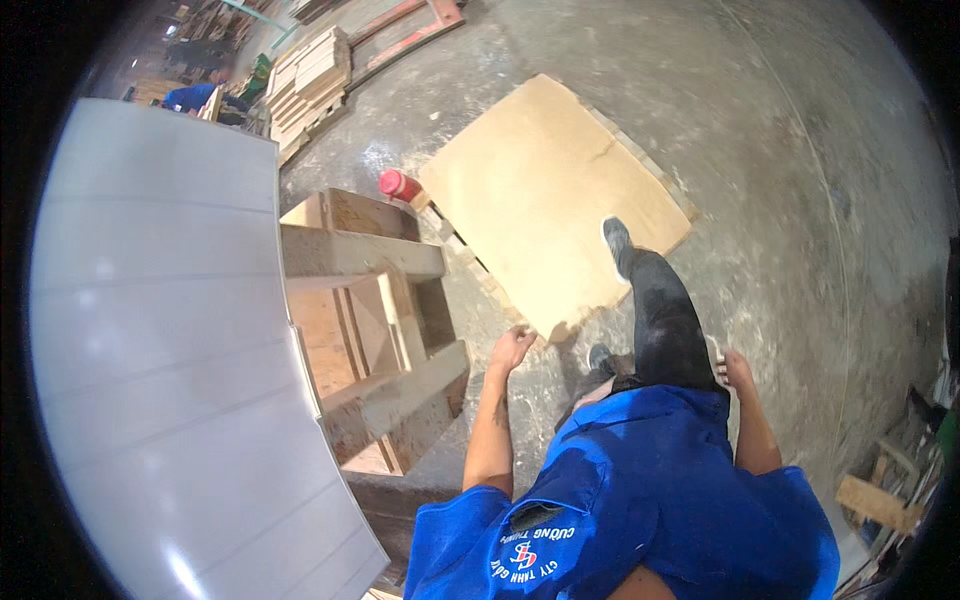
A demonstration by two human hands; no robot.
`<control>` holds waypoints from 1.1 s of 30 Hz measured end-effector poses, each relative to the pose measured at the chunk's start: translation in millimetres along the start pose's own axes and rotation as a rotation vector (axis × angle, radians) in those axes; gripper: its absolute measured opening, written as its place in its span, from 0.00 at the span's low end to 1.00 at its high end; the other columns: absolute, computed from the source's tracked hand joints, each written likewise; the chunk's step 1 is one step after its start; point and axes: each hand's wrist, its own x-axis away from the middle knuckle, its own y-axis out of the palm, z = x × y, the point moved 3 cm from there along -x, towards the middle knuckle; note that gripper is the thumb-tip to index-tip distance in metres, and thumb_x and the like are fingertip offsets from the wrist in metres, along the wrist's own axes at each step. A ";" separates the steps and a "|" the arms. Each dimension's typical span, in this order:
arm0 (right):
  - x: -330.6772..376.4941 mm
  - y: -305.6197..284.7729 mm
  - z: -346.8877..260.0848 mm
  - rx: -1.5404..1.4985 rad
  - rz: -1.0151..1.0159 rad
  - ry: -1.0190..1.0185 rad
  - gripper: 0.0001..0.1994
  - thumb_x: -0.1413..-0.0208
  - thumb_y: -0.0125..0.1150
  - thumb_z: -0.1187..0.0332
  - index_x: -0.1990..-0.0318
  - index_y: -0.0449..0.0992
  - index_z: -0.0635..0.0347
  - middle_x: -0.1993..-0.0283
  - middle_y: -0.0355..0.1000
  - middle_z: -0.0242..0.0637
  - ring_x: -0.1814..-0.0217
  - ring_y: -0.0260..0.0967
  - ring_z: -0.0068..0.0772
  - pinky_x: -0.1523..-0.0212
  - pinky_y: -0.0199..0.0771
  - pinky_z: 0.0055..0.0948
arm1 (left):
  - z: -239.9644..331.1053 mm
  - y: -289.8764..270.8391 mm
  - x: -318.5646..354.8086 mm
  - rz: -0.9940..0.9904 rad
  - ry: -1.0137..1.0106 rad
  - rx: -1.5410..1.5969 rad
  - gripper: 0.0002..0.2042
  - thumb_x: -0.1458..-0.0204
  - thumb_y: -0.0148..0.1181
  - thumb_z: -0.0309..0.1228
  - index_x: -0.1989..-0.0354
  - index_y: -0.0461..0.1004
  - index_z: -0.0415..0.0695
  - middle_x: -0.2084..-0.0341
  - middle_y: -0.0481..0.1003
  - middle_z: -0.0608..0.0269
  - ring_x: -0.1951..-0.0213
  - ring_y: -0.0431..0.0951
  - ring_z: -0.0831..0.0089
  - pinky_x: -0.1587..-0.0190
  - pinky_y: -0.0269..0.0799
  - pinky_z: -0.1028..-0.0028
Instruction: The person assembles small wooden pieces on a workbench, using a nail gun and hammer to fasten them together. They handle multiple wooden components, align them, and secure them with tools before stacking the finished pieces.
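Nearby, open wooden crate, hands free

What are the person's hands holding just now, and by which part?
Nothing, it seems. The left hand hangs beside the corner of the flat board on the floor; contact cannot be told. The right hand is empty.

We note a flat tan plywood sheet, matt and smooth, with a crack near its far edge. The open rough-sawn wooden pallet frame shows coarse, dusty, unfinished timber. The large pale grey panel appears smooth with a soft sheen and faint seams. The grey concrete floor is scuffed and dull. The small red plastic container looks glossy. The blue work shirt is matt woven cloth.
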 end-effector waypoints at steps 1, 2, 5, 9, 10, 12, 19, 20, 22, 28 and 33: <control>-14.8 -1.9 -12.7 0.128 0.008 0.121 0.22 0.32 0.46 0.54 0.37 0.71 0.55 0.49 0.78 0.42 0.58 0.75 0.40 0.64 0.76 0.42 | 16.0 -18.4 -31.1 -0.014 -0.007 -0.029 0.29 0.42 0.58 0.51 0.41 0.75 0.41 0.50 0.79 0.42 0.46 0.79 0.49 0.41 0.72 0.58; -31.1 0.0 -29.5 0.166 -0.094 0.170 0.23 0.33 0.47 0.54 0.36 0.70 0.54 0.48 0.77 0.43 0.58 0.76 0.43 0.63 0.76 0.45 | 27.7 -31.4 -49.8 -0.076 -0.088 -0.076 0.29 0.42 0.58 0.51 0.40 0.74 0.41 0.50 0.79 0.42 0.45 0.79 0.49 0.41 0.72 0.58; -91.3 -11.2 -107.9 0.359 -0.154 0.354 0.23 0.35 0.48 0.55 0.39 0.73 0.56 0.50 0.78 0.45 0.57 0.76 0.48 0.57 0.75 0.50 | 65.7 -93.0 -83.2 0.130 -0.178 0.121 0.29 0.41 0.55 0.51 0.40 0.75 0.41 0.49 0.79 0.42 0.45 0.78 0.48 0.40 0.71 0.57; -203.4 -14.0 -323.1 0.707 -0.184 -0.123 0.23 0.33 0.50 0.52 0.36 0.69 0.52 0.47 0.77 0.43 0.49 0.76 0.45 0.50 0.75 0.47 | 102.0 -164.3 -91.7 0.184 -0.374 0.162 0.30 0.41 0.53 0.55 0.41 0.75 0.41 0.48 0.78 0.43 0.45 0.78 0.48 0.41 0.71 0.57; -221.5 -9.8 -392.2 0.939 -0.084 -0.411 0.22 0.33 0.51 0.53 0.37 0.70 0.54 0.50 0.78 0.41 0.52 0.76 0.39 0.53 0.76 0.40 | 109.1 -179.1 -89.8 0.223 -0.366 0.148 0.30 0.41 0.53 0.55 0.41 0.75 0.41 0.48 0.78 0.43 0.44 0.78 0.49 0.41 0.71 0.57; -250.8 -5.7 -534.4 0.643 -0.064 -0.363 0.21 0.32 0.52 0.54 0.40 0.73 0.58 0.56 0.78 0.36 0.59 0.74 0.30 0.59 0.75 0.31 | 116.3 -205.0 -85.4 0.212 -0.456 0.176 0.31 0.41 0.53 0.55 0.41 0.75 0.40 0.47 0.77 0.42 0.42 0.77 0.49 0.39 0.70 0.59; -197.8 132.7 -938.8 0.319 -0.080 -0.866 0.21 0.28 0.48 0.57 0.37 0.72 0.61 0.54 0.78 0.32 0.59 0.73 0.22 0.62 0.72 0.26 | 102.6 -265.6 -111.8 0.327 -0.723 0.458 0.28 0.43 0.56 0.53 0.45 0.79 0.42 0.49 0.78 0.43 0.44 0.78 0.51 0.41 0.72 0.61; -189.7 164.3 -975.9 0.331 -0.164 -0.999 0.21 0.29 0.48 0.57 0.37 0.72 0.61 0.53 0.78 0.33 0.59 0.73 0.23 0.61 0.72 0.26 | 99.2 -272.7 -123.9 0.358 -0.738 0.455 0.28 0.43 0.56 0.53 0.47 0.80 0.41 0.49 0.78 0.42 0.44 0.78 0.51 0.41 0.72 0.60; -185.0 216.6 -1013.6 0.396 -0.194 -0.999 0.21 0.29 0.48 0.57 0.37 0.72 0.61 0.52 0.78 0.35 0.57 0.74 0.24 0.59 0.73 0.27 | 85.5 -287.3 -157.3 0.152 -0.729 0.385 0.28 0.42 0.56 0.53 0.49 0.81 0.39 0.51 0.79 0.41 0.46 0.80 0.52 0.42 0.72 0.60; -201.4 358.3 -1027.8 0.988 -0.400 -1.229 0.20 0.33 0.50 0.61 0.40 0.74 0.61 0.50 0.78 0.41 0.54 0.76 0.34 0.50 0.76 0.35 | 48.2 -411.7 -265.7 0.133 -0.750 0.782 0.29 0.42 0.55 0.54 0.49 0.79 0.37 0.52 0.80 0.42 0.48 0.80 0.53 0.43 0.72 0.60; -247.0 376.0 -1042.4 1.250 -0.371 -0.291 0.25 0.35 0.52 0.55 0.35 0.70 0.57 0.38 0.72 0.51 0.43 0.74 0.45 0.39 0.72 0.41 | 29.6 -569.6 -362.4 0.547 -0.525 0.754 0.27 0.40 0.55 0.51 0.44 0.76 0.40 0.52 0.80 0.43 0.46 0.79 0.50 0.42 0.72 0.58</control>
